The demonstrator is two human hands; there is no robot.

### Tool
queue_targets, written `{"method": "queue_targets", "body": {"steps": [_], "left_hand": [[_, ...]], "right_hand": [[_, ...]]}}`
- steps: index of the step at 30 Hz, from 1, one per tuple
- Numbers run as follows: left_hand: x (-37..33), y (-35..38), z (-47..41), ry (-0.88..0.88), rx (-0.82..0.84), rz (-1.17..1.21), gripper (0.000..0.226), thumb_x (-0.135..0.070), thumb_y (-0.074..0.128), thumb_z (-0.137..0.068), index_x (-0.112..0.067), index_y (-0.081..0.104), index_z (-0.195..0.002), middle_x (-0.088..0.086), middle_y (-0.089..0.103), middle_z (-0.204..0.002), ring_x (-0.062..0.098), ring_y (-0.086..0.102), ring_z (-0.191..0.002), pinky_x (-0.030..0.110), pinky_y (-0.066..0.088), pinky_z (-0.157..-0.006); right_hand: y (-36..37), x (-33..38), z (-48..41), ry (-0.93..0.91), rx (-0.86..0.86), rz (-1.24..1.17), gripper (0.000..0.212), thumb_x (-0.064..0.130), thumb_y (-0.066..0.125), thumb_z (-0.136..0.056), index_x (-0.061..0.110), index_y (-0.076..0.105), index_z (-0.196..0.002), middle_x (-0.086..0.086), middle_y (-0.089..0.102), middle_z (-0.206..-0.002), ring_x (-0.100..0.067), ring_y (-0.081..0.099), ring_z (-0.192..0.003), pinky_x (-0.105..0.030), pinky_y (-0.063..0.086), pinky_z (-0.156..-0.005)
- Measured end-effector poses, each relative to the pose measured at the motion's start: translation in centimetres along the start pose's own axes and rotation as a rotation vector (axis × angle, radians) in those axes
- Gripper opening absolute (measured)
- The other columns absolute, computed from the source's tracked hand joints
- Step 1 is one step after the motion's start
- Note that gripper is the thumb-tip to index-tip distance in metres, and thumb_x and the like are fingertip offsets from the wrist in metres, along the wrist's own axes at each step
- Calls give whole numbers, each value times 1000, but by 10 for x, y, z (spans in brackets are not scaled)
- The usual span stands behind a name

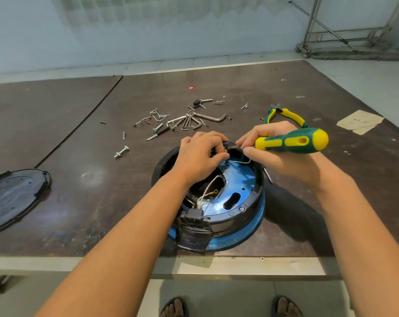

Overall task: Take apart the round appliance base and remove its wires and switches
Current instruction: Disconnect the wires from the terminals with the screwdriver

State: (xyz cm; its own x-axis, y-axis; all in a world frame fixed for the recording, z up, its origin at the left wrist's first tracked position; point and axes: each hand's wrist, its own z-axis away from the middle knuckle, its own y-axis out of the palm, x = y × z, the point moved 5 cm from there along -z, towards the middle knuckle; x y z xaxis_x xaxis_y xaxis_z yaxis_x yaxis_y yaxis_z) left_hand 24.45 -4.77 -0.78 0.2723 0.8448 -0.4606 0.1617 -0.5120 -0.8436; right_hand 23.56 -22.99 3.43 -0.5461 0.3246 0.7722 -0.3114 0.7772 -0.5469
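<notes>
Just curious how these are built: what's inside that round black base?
White wires, a slotted blue metal plate and a black connector block at the near rim. The left hand covers whatever sits at the far rim.

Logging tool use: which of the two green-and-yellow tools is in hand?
The screwdriver, held in the right hand with its shaft reaching into the appliance base. The pliers with like grips lie loose on the table beyond.
</notes>
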Motion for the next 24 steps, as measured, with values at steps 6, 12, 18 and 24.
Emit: {"method": "queue_targets", "body": {"steps": [6,12,18,24], "left_hand": [[2,1,0,-2,2,16,19,-35,68,-88,-29,60,-72,-23,58,-127,8,44,-123,35,18,-96],[2,0,0,-9,2,26,19,-34,69,-88,-29,60,-73,-23,58,-128,7,44,-123,34,17,-96],[2,0,0,-16,13,24,18,-33,69,-88,-27,61,-74,-22,58,-129,8,44,-124,35,18,-98],[1,-1,0,-27,19,47,20,-30,69,-89,-29,60,-72,-21,59,-128,8,43,-124,36,18,-100]], "right_hand": [[3,0,-5,-66,-73,109,8,4,71,-92,8,74,-99,-4,76,-92,-15,72,-83,-30,57,-71],[3,-1,-5,-83,-79,77,7,6,71,-93,2,68,-99,-12,76,-94,-28,73,-87,-46,60,-77],[2,-7,-7,4,-169,42,5,13,73,-92,11,69,-91,-8,74,-82,-17,68,-70,-26,51,-61],[2,-25,-6,206,-266,-54,7,28,76,-85,24,71,-88,-6,78,-86,-26,75,-88,-54,61,-83]]}}
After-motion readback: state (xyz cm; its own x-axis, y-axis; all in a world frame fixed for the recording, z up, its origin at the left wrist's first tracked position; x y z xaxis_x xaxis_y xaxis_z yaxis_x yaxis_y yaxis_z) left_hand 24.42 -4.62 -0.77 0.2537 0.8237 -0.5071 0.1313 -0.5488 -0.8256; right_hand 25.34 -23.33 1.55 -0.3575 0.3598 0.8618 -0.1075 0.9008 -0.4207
